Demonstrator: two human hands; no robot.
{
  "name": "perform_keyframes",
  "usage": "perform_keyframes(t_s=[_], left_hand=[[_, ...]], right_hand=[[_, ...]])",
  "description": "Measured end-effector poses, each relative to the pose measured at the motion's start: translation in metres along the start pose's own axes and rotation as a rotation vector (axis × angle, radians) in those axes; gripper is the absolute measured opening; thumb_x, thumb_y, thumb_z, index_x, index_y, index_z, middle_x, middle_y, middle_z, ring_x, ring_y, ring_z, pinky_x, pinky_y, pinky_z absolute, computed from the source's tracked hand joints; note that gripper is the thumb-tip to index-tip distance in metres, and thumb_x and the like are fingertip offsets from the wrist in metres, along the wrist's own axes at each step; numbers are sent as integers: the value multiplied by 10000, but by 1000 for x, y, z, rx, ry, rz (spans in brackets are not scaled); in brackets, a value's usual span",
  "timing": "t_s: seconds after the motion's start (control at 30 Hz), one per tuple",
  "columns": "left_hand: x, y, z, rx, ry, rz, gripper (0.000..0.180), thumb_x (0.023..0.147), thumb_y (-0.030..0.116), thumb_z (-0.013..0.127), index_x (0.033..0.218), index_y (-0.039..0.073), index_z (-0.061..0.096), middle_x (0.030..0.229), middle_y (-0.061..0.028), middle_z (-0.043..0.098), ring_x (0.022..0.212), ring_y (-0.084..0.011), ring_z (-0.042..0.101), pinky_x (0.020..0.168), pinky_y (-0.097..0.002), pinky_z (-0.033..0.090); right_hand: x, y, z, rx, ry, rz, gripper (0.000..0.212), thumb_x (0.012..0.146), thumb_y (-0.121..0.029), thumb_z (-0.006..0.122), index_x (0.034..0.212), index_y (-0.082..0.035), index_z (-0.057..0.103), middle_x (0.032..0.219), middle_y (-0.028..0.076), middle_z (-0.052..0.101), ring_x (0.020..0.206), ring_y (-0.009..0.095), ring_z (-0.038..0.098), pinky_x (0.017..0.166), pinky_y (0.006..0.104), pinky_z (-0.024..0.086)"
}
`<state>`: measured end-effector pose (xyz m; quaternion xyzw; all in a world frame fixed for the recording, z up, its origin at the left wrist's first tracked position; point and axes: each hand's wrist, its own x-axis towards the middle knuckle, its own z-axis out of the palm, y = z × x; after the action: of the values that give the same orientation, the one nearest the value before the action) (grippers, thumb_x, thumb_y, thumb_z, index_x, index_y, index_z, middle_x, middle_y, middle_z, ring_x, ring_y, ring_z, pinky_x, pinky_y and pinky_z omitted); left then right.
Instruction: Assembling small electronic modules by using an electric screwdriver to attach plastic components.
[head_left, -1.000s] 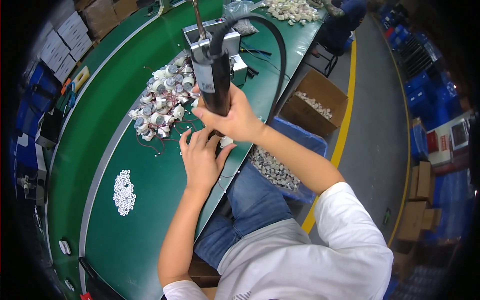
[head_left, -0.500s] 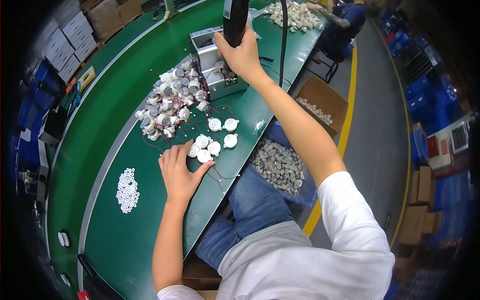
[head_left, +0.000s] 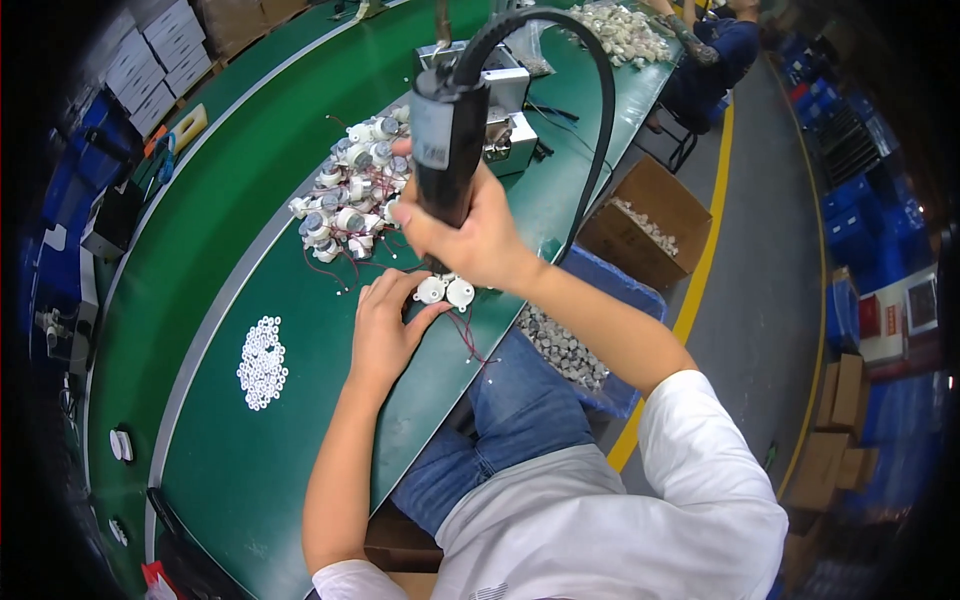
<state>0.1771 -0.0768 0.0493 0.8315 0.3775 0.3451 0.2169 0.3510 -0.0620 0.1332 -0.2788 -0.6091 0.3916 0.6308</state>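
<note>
My right hand [head_left: 480, 235] is wrapped round a black electric screwdriver [head_left: 455, 130] held upright, its cable looping off to the right. The lower end of the screwdriver is down at a small cluster of round white motor housings [head_left: 431, 290] with thin red and dark wires. My left hand [head_left: 382, 325] steadies the near side of that cluster between thumb and fingers. My right hand and the screwdriver hide the far part of the cluster and the tip. Beyond lies a heap of white and grey motors [head_left: 345, 195] with tangled wires.
Small white rings [head_left: 263, 363] lie spread on the green table [head_left: 290, 480] at left. A metal box [head_left: 515, 145] stands beyond my right hand. Right of the table are a blue lined bin [head_left: 640, 290] of grey parts and a cardboard box [head_left: 625, 255]. A co-worker [head_left: 725, 50] sits at far right.
My right hand has brought the screwdriver down and nearer, from beside the metal box to the white housings. My left hand stays at the cluster, and the view has shifted slightly.
</note>
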Motion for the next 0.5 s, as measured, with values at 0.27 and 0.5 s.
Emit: perform_keyframes(t_s=[0.27, 0.5], left_hand=[[4, 15, -5, 37, -17, -22, 446, 776, 265, 901, 1120, 35, 736, 1107, -94, 667, 990, -300, 633, 863, -410, 479], [15, 15, 7, 133, 1, 184, 462, 794, 345, 881, 1176, 108, 775, 1390, -110, 607, 1238, -305, 583, 1008, -443, 427]], right_hand=[[-15, -6, -6, -48, 28, 60, 510, 962, 52, 681, 1420, 25, 457, 894, 4, 595, 704, 56, 580, 630, 243, 484], [-20, -11, -13, -63, 44, 30, 456, 969, 10, 683, 1371, 44, 471, 879, 2, 593, 691, 50, 570, 652, 241, 486]])
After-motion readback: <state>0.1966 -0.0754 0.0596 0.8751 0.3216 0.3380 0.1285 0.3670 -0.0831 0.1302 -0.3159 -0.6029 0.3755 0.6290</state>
